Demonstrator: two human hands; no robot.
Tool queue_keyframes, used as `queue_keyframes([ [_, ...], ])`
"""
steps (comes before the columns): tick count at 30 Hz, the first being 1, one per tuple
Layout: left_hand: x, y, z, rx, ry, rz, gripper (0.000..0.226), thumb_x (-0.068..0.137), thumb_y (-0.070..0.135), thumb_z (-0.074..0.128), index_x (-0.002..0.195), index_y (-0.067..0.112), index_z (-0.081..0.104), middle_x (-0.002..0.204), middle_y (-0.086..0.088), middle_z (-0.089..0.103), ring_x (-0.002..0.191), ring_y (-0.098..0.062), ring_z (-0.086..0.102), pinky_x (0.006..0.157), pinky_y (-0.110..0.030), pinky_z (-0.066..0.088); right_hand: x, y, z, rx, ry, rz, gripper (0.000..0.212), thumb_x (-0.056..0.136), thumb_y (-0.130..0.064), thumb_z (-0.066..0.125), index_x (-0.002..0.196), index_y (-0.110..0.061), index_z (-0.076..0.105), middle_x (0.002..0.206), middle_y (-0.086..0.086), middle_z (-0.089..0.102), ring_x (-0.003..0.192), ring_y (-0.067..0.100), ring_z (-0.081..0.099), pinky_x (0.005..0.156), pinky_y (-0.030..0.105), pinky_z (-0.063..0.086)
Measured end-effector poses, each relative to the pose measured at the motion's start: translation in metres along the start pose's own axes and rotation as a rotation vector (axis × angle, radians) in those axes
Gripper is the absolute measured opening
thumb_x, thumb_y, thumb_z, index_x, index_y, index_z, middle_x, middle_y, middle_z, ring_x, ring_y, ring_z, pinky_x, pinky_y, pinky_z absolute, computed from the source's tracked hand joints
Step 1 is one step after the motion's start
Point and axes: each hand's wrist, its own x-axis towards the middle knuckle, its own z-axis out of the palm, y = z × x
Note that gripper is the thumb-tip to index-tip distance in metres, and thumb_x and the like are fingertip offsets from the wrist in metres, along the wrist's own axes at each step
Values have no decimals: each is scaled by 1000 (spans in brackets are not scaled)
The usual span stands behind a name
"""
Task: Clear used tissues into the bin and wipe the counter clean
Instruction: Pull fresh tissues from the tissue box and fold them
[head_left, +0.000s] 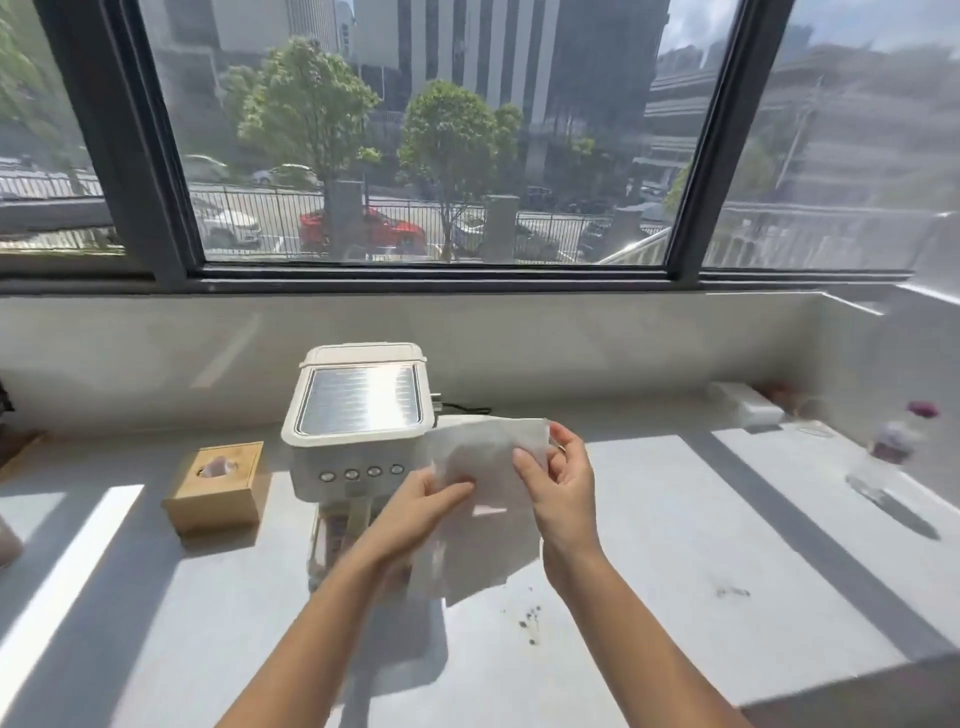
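Note:
I hold a thin white tissue sheet (480, 452) spread in the air above the pale counter (727, 545), in front of a white coffee machine. My left hand (421, 506) pinches its lower left part. My right hand (558, 480) grips its upper right edge. Dark crumbs (530, 618) lie on the counter just below the sheet, and a small dark smear (732, 591) lies further right. A wooden tissue box (215, 488) with a tissue poking from its top stands to the left. No bin is in view.
The white coffee machine (361, 415) stands against the back wall under a wide window. A glass vase with purple flowers (896, 441) stands at the right. A white object (748, 405) lies at the back right. Brown items sit at the left edge.

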Motion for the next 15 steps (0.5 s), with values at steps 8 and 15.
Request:
queue_keyframes([
  [8,11,-58,99,-167,-155,-177,28,94,25,51,109,10,70,115,-14,70,107,-27,66,97,-40,49,-28,10,-131,-225,-101,230,24,84,-6,66,106,-12,67,105,11,72,91,21,69,80,35,55],
  [15,38,-80,117,-19,-307,-267,30,86,36,56,109,24,69,116,-14,69,104,-33,63,86,-45,40,-2,21,-167,-241,-10,276,12,86,-6,64,98,-7,66,97,16,71,81,24,69,74,40,55],
])
